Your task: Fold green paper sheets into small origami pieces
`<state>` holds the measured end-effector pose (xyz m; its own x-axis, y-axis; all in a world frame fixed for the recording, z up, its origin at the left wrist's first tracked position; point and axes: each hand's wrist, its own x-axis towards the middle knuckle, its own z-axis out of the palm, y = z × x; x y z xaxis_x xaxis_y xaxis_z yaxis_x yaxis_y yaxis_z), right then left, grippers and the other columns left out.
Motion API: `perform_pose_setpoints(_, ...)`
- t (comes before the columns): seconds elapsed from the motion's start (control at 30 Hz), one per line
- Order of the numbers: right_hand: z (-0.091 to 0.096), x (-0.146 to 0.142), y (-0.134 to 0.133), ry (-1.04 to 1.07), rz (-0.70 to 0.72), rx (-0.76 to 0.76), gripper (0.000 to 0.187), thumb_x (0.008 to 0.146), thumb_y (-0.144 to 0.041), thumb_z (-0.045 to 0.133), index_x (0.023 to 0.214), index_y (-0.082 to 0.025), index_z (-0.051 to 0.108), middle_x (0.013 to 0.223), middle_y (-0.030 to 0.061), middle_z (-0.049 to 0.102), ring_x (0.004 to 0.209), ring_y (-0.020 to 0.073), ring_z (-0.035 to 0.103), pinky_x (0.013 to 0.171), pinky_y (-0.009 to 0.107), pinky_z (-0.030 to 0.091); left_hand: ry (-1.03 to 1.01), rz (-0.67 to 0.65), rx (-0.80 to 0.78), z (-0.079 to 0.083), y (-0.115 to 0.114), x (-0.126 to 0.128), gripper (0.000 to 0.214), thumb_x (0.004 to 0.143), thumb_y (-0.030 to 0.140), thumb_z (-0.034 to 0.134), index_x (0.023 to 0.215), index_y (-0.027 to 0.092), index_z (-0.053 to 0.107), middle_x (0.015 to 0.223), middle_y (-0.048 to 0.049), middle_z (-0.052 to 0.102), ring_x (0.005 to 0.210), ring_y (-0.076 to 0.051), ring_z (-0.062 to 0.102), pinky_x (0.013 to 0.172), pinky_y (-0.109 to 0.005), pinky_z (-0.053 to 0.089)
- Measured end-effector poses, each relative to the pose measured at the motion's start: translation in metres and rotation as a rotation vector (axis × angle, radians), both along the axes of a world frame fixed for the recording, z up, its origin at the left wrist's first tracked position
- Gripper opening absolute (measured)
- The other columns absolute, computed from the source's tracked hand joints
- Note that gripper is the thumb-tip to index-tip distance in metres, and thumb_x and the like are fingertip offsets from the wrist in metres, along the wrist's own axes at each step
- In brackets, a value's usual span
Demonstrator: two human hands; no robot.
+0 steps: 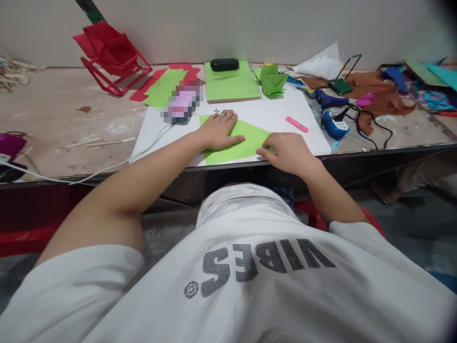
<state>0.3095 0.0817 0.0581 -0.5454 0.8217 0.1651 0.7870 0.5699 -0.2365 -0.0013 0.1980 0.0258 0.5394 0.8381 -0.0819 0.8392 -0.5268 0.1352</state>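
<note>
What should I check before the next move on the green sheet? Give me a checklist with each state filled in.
1. Sheet on the white board: ok, though it lies close to the board's near edge.
2. Left hand flat on the sheet: ok, palm down across its left part.
3. Right hand at the sheet's right end: ok; whether it pinches the paper is unclear.
4. Pink tool apart from the hands: ok, it lies beyond the right hand.
5. Cable not touching the left arm: cannot tell.
6. Glue gun cool: cannot tell; it lies to the right of the board.
</note>
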Motion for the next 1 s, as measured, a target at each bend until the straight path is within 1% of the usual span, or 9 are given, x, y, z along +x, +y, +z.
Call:
perform_pose_setpoints(0.07,0.004,-0.02,0.019,-0.033,0.034,-0.07,0.059,0.13,-0.062,0.062,0.147,-0.016,0.095,0.162,0.0261,0.09,0.15,0.0532,0.086,0.13,0.069,0.066,0.017,-0.001,-0.004,0.003,-0.004,0.002,0.121,0.119,0.096,0.039,0.213,0.021,0.022,0.22,-0.0233,0.02,0.205,-0.056,0.022,0.165,-0.068,0.021)
perform_pose_setpoints(0.13,-0.002,-0.039,0.041,-0.053,0.135,-0.127,0.064,0.126,-0.066,0.071,0.165,-0.018,0.087,0.19,0.0256,0.074,0.175,0.0541,0.071,0.149,0.071,0.054,0.015,-0.012,-0.01,0.004,-0.005,0.002,0.117,0.119,0.096,0.04,0.212,0.026,0.026,0.221,-0.0217,0.02,0.205,-0.057,0.02,0.164,-0.073,0.021)
perform_pose_setpoints(0.17,-0.008,-0.047,0.051,-0.053,0.142,-0.144,0.073,0.123,-0.071,0.074,0.174,-0.018,0.082,0.199,0.0247,0.065,0.186,0.0551,0.06,0.156,0.074,0.045,0.01,-0.019,-0.012,0.003,-0.004,0.001,0.116,0.119,0.096,0.042,0.212,0.029,0.027,0.221,-0.0206,0.02,0.205,-0.058,0.02,0.163,-0.074,0.022)
perform_pose_setpoints(0.23,-0.022,-0.06,0.067,-0.018,0.093,-0.155,0.096,0.119,-0.081,0.075,0.191,-0.019,0.067,0.207,0.0229,0.054,0.198,0.056,0.042,0.164,0.077,0.031,-0.006,-0.039,-0.004,0.001,0.0,-0.001,0.115,0.118,0.095,0.047,0.212,0.034,0.027,0.221,-0.0184,0.023,0.204,-0.059,0.021,0.162,-0.076,0.023)
perform_pose_setpoints(0.33,-0.04,-0.071,0.076,0.031,-0.007,-0.165,0.117,0.117,-0.092,0.068,0.201,-0.013,0.051,0.214,0.0259,0.04,0.202,0.0598,0.03,0.166,0.08,0.023,-0.014,-0.061,-0.001,-0.003,0.006,-0.004,0.117,0.116,0.096,0.052,0.213,0.037,0.023,0.221,-0.0168,0.024,0.204,-0.06,0.022,0.162,-0.076,0.023)
perform_pose_setpoints(0.47,-0.044,-0.073,0.068,0.051,-0.041,-0.171,0.119,0.12,-0.095,0.058,0.205,-0.013,0.045,0.216,0.0251,0.034,0.203,0.059,0.027,0.166,0.078,0.021,0.005,-0.044,-0.031,-0.001,0.004,-0.002,0.121,0.115,0.1,0.051,0.213,0.038,0.017,0.223,-0.0152,0.013,0.205,-0.06,0.016,0.163,-0.078,0.015)
perform_pose_setpoints(0.7,-0.028,-0.056,0.04,-0.048,-0.09,-0.189,0.116,0.13,-0.09,0.035,0.206,-0.003,0.039,0.217,0.0291,0.028,0.205,0.0534,0.024,0.167,0.073,0.021,0.029,0.005,-0.112,0.013,-0.011,0.006,0.118,0.119,0.101,0.041,0.213,0.038,0.007,0.225,-0.0103,-0.001,0.207,-0.058,-0.002,0.164,-0.073,0.0)
perform_pose_setpoints(0.8,-0.024,-0.041,0.028,-0.059,-0.088,-0.183,0.113,0.131,-0.087,0.034,0.204,-0.002,0.041,0.216,0.0293,0.029,0.205,0.0521,0.026,0.166,0.071,0.023,0.042,0.008,-0.106,0.016,-0.014,0.006,0.116,0.12,0.1,0.04,0.213,0.039,0.008,0.225,-0.0104,0.0,0.207,-0.058,-0.001,0.164,-0.073,0.001)
perform_pose_setpoints(1.0,-0.024,-0.006,-0.002,-0.127,-0.149,-0.138,0.103,0.132,-0.077,0.044,0.205,-0.004,0.041,0.215,0.0278,0.034,0.202,0.0525,0.035,0.164,0.072,0.032,0.086,0.012,-0.085,0.018,-0.017,0.007,0.113,0.122,0.098,0.035,0.214,0.037,0.009,0.225,-0.0124,0.001,0.207,-0.057,0.004,0.164,-0.074,0.007)
